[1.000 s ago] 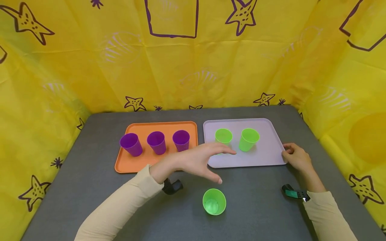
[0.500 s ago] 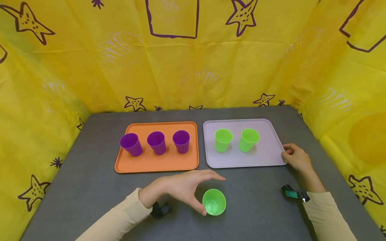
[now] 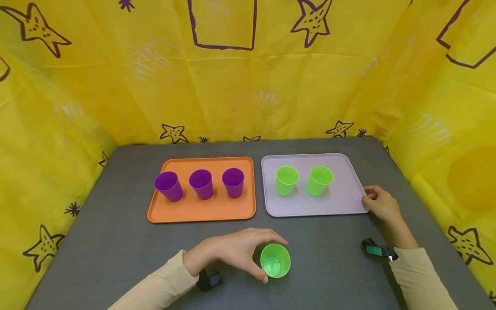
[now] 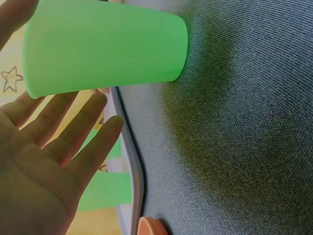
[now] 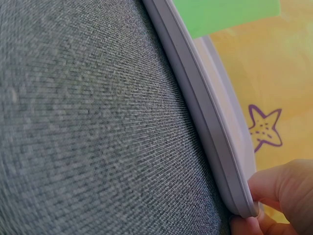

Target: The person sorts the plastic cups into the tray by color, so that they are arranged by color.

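A green cup [image 3: 275, 261] stands upright on the grey table toward the front, and it fills the top of the left wrist view. My left hand [image 3: 246, 253] is spread around its left side, thumb near the front and fingers at the back. In the left wrist view the fingers [image 4: 80, 129] look straight, just beside the cup wall. At the far right my right hand [image 3: 381, 202] pinches the front right corner of a light purple tray [image 3: 345, 189]; the right wrist view shows thumb and fingers on its rim [image 5: 210, 117]. That tray bears two green cups [image 3: 287, 181].
An orange tray [image 3: 201, 212] with three purple cups [image 3: 201, 184] in a row lies left of the light purple one, a narrow gap between them. Yellow patterned cloth [image 3: 248, 86] surrounds the grey table [image 3: 97, 241] at the back and both sides.
My left hand has come down from over the light purple tray's front edge to the front green cup, its thumb and fingers now around it. My right hand stays at the tray corner.
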`<act>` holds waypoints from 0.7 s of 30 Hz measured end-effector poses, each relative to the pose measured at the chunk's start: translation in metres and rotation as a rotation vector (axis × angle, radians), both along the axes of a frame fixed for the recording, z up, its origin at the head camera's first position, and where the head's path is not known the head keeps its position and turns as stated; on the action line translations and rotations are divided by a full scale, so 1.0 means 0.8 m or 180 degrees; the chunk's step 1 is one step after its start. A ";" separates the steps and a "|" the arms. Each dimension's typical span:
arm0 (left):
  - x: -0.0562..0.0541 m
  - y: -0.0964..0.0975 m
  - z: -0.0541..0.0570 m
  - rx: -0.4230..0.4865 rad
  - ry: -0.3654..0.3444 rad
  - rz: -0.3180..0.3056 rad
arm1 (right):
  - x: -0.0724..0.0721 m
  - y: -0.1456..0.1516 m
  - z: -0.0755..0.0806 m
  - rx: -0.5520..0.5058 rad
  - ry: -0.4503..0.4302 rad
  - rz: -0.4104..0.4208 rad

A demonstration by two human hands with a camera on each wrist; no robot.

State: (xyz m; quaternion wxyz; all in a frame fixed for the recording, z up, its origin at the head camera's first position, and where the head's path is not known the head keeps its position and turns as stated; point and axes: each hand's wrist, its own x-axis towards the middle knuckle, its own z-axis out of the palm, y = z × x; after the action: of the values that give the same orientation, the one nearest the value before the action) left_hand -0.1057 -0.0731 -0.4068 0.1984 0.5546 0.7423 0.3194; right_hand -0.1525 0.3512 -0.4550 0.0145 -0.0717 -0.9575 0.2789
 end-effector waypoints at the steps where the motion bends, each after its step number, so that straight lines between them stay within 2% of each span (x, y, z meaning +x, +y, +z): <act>1: 0.000 0.001 0.000 0.0011 0.0022 0.0008 | 0.000 0.000 0.000 0.0004 0.0003 -0.0001; 11: -0.005 0.013 0.003 -0.0002 0.0063 0.0049 | 0.001 -0.001 0.002 -0.0009 -0.0008 0.0008; 16: -0.013 0.025 0.013 -0.0042 0.0160 0.0110 | 0.001 -0.001 0.002 -0.0010 -0.0006 0.0010; 21: -0.024 0.044 0.028 -0.0045 0.0290 0.0180 | 0.001 -0.001 0.001 -0.0006 -0.0007 -0.0006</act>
State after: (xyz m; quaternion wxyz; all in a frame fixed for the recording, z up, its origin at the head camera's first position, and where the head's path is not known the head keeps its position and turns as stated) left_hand -0.1252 -0.0380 -0.3847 0.1593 0.5459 0.7682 0.2940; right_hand -0.1518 0.3505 -0.4539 0.0136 -0.0729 -0.9572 0.2797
